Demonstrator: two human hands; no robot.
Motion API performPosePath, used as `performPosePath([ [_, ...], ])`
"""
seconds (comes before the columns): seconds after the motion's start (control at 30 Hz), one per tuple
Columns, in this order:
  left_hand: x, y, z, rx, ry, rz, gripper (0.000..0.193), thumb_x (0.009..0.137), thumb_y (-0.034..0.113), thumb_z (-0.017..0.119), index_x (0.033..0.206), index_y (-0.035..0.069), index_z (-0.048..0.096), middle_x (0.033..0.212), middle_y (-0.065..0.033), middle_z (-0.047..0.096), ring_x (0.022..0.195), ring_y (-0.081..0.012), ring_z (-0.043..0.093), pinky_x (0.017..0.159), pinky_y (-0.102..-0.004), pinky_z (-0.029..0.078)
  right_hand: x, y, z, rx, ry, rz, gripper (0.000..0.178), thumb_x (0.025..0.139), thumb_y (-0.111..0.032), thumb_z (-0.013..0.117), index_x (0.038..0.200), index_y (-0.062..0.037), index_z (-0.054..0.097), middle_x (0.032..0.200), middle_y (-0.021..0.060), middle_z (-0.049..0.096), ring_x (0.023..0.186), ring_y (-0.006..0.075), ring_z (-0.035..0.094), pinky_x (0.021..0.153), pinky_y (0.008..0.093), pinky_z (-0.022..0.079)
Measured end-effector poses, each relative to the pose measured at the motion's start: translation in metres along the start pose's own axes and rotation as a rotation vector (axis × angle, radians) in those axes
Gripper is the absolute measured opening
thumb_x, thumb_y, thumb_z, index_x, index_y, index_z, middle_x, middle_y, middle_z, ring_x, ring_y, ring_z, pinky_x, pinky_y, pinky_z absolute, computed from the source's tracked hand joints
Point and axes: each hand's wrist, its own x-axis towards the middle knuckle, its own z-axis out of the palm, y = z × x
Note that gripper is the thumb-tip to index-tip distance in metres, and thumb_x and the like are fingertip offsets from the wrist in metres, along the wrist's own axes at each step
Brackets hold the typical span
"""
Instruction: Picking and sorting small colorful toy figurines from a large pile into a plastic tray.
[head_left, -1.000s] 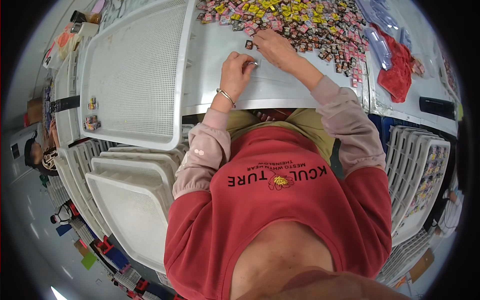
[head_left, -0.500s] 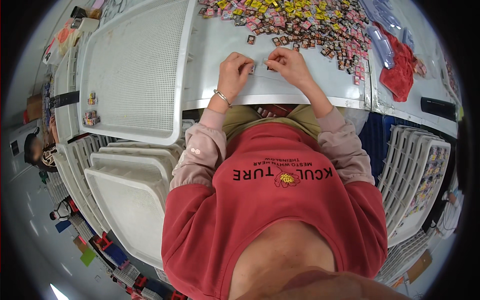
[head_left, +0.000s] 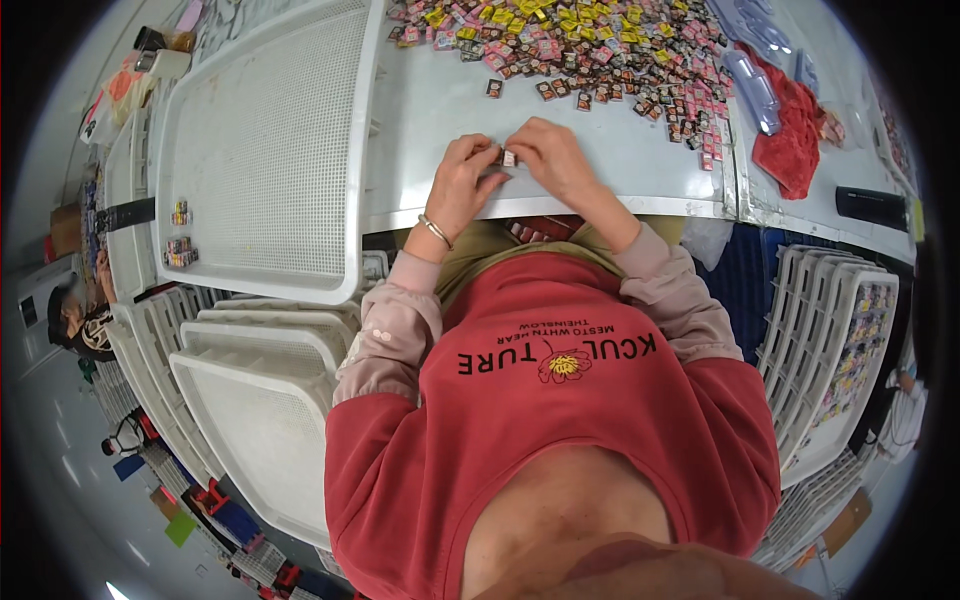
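Note:
My two hands meet low over the table near its front edge. Between their fingertips is a tiny box (head_left: 509, 158), with a white face and a dark part showing. My left hand (head_left: 466, 178) pinches it from the left, thumb and forefinger closed on it. From the other side, the fingertips of my right hand (head_left: 548, 158) close on the same box and partly cover it. Beyond my hands lies a wide spread of tiny boxes (head_left: 600, 40) in yellow, pink and black. A single dark box (head_left: 494, 88) lies apart at the near side of that spread.
To my left, a large white mesh tray (head_left: 265, 140) carries two small clusters of tiny boxes (head_left: 181, 250). More white trays (head_left: 255, 400) are stacked below it, and others (head_left: 830, 360) stand at my right. A red cloth (head_left: 790, 150) and clear plastic pieces (head_left: 752, 90) lie on the right.
My hands have come together, the right one moving left and slightly nearer me. The two separate small pieces they held are now at one spot between the fingertips.

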Motion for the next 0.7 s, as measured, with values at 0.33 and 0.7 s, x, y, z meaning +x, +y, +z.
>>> performPosePath([
  [0.33, 0.102, -0.033, 0.017, -0.087, 0.234, -0.063, 0.012, 0.08, 0.012, 0.064, 0.087, 0.003, 0.065, 0.079, -0.0106, 0.06, 0.067, -0.0195, 0.061, 0.058, -0.0304, 0.048, 0.067, 0.07, -0.094, -0.227, 0.335, -0.012, 0.011, 0.078, -0.005, 0.061, 0.089, -0.0029, 0.065, 0.082, 0.0099, 0.062, 0.072, 0.0228, 0.061, 0.064, 0.0306, 0.047],
  [0.7, 0.14, -0.012, 0.066, 0.057, 0.125, 0.017, 0.014, 0.072, 0.005, 0.064, 0.086, 0.003, 0.062, 0.08, -0.0138, 0.057, 0.076, -0.0313, 0.056, 0.067, -0.0391, 0.046, 0.118, 0.104, -0.106, -0.305, 0.387, 0.003, 0.013, 0.075, -0.01, 0.06, 0.087, -0.0091, 0.068, 0.082, 0.0113, 0.062, 0.078, 0.0307, 0.06, 0.072, 0.039, 0.048],
])
